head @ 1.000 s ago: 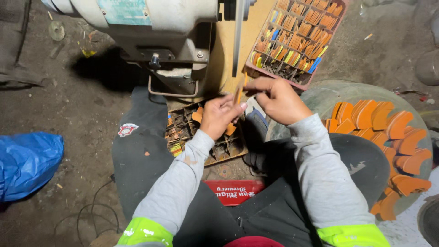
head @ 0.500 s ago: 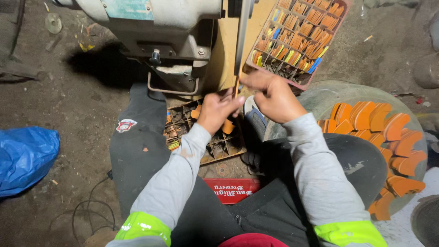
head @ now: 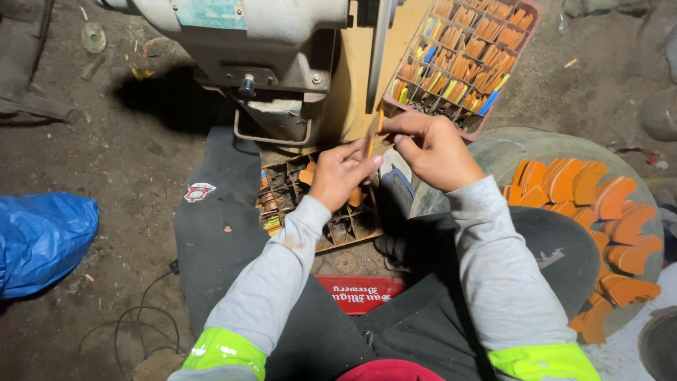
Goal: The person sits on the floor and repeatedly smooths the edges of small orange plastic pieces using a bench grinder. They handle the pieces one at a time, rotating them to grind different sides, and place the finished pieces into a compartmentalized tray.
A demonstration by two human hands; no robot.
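step: grinding | left hand [head: 338, 180] and right hand [head: 437, 152] fingers pinch orange piece [head: 371, 137] at grinder wheel [head: 381, 49] | next: steady, light pressure

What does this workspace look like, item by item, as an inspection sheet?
Surface: bare dirt floor, dusty and littered.
Job's things: thin orange piece held at the grinding wheel of a bench grinder.
Clutter: divided crate of orange pieces leaning up behind; lower divided tray; basin of curved orange pieces; red crate.
Hands: left hand and right hand both pinch the orange piece.
Cables: thin black wire looped on the floor.
Surroundings: blue plastic bag at left.
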